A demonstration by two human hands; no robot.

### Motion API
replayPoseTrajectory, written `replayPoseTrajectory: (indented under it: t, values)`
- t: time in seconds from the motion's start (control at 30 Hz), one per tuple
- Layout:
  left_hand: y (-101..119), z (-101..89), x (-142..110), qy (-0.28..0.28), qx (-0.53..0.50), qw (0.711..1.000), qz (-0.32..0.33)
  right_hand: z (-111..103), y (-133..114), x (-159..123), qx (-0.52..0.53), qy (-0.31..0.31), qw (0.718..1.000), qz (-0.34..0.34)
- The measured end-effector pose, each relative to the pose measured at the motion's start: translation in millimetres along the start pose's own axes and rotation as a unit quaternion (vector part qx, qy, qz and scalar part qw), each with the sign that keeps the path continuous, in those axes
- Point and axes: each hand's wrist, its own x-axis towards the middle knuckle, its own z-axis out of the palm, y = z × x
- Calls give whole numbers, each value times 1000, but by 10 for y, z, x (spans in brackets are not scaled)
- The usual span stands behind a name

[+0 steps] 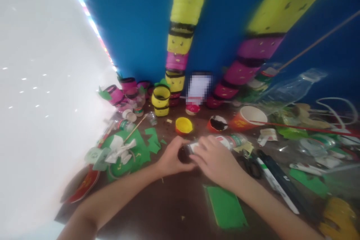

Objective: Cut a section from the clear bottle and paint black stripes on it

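Near the middle of the table, my left hand curves its fingers and thumb in a ring around a dark, see-through round shape. My right hand meets it, its fingers bent over a pale, glossy piece that is blurred and partly covered. Just behind the right hand lies a clear plastic bottle with a green and red label; whether the hand touches it, I cannot tell. Beyond the hands stand a small cup of yellow paint and a cup of black paint. Below my right wrist is a green foam sheet.
Painted yellow bottle stacks and a pink-and-yellow stack stand against the blue wall. Left are green scraps, a red bowl and pink cups. Right are a paper cup, scissors, a marker and yellow tape.
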Motion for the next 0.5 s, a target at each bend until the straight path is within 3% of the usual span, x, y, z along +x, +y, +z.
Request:
replayPoseTrajectory:
  t: [0.17, 0.33, 0.5]
  values:
    - [35, -41, 37, -23, 37, 999, 21, 76, 58, 11, 1, 0, 996, -86]
    - [23, -29, 46, -17, 38, 998, 41, 187, 65, -46, -13, 45, 995, -85]
    - [8, -9, 46, -17, 46, 998, 44, 158, 62, -48, -40, 45, 993, -97]
